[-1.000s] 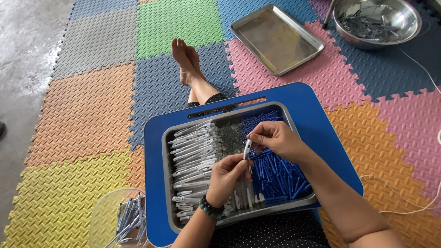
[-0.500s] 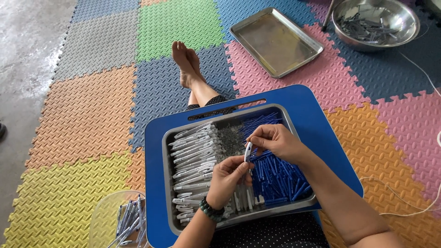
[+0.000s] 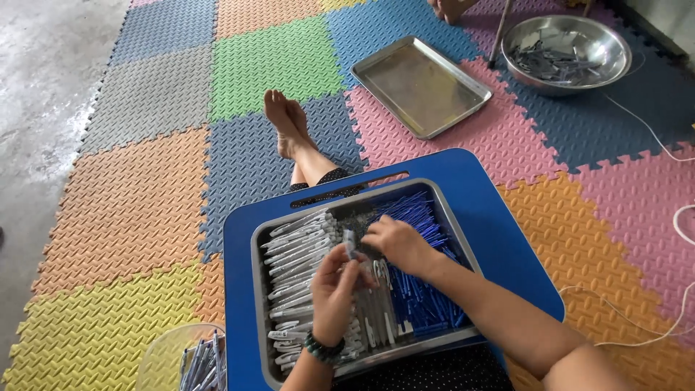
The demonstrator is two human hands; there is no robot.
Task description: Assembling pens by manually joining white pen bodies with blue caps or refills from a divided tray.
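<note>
We sit on a floor of coloured foam mats (image 3: 145, 217) with a blue lap tray (image 3: 499, 239) across our legs, so the work stays level and close under our hands. Everything else we place from the grey metal tray (image 3: 258, 289) that sits in the middle of that blue lap tray. Inside it, the left half is filled with grey pen barrels (image 3: 297, 261) laid side by side, and the right half with thin blue refills (image 3: 427, 304), two sorts kept apart so either can be picked without searching. Beyond the grey tray, well apart on the mats, lies an empty steel tray (image 3: 420, 83), and farther right a steel bowl (image 3: 568, 51) with dark small parts. Near its lower left corner stands a clear tub (image 3: 174, 358) holding finished-looking pens. Above the tray's middle our left hand (image 3: 337, 297) is curled shut around a grey pen piece (image 3: 350, 242), upright. Our right hand (image 3: 398, 242) pinches at its tip, fingers closed.
</note>
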